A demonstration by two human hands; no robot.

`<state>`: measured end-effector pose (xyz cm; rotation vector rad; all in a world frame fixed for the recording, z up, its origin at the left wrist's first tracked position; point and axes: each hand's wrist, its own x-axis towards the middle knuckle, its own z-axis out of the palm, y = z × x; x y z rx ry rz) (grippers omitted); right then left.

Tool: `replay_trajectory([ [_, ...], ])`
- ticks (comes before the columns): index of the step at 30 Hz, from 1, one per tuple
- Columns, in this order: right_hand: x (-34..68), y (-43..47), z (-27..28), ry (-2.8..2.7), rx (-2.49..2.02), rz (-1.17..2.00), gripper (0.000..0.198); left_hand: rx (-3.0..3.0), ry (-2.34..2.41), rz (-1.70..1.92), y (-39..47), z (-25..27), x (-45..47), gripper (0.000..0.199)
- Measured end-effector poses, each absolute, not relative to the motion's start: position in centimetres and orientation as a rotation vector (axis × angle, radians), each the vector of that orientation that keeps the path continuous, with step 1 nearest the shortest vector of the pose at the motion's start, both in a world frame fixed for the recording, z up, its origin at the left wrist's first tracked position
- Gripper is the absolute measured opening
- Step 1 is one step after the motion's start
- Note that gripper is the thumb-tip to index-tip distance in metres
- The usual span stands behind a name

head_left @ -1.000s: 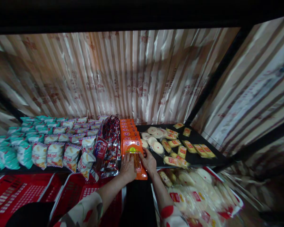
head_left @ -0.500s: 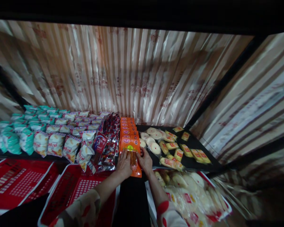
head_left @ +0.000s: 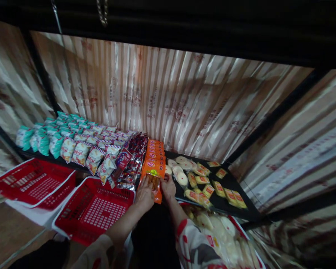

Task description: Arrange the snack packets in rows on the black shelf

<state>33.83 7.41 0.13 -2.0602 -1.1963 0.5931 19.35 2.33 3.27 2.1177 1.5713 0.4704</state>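
A row of overlapping orange snack packets (head_left: 156,154) runs from the back of the black shelf to its front edge. The front packet (head_left: 154,183) has a clear window with brown sticks inside. My left hand (head_left: 145,192) lies on the lower left of this packet, fingers stretched over its face. On the right edge of the same packet, my right hand (head_left: 168,186) has its fingers curled and the thumb on the front. Shiny dark red packets (head_left: 133,160) stand in a row just left of the orange ones.
White striped snack bags (head_left: 81,152) and teal bags (head_left: 56,144) fill the shelf's left side. Round white packaged cakes (head_left: 181,177) and yellow packets (head_left: 218,188) lie to the right. Below are two red baskets (head_left: 103,213) (head_left: 36,183) and a crate of bagged food (head_left: 226,228).
My view has turned, so the shelf appears tilted and more of the left baskets and floor shows. Both hands remain at the front orange packet.
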Motion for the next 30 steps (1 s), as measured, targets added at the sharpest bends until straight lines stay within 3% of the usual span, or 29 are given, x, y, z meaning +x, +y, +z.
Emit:
replay_trajectory([
  [13,37.0,7.6,-1.1,-1.638,-1.839,0.608,0.037,2.018,1.782,0.637,-1.6,2.4,26.2,0.044],
  [20,41.3,9.9,2.9,-2.159,-1.760,0.077,0.029,2.088,1.848,0.614,0.3,2.6,27.2,0.051],
  [30,42.1,13.7,2.4,-2.427,-1.798,0.062,0.037,2.031,1.878,0.564,3.6,1.3,26.6,0.056],
])
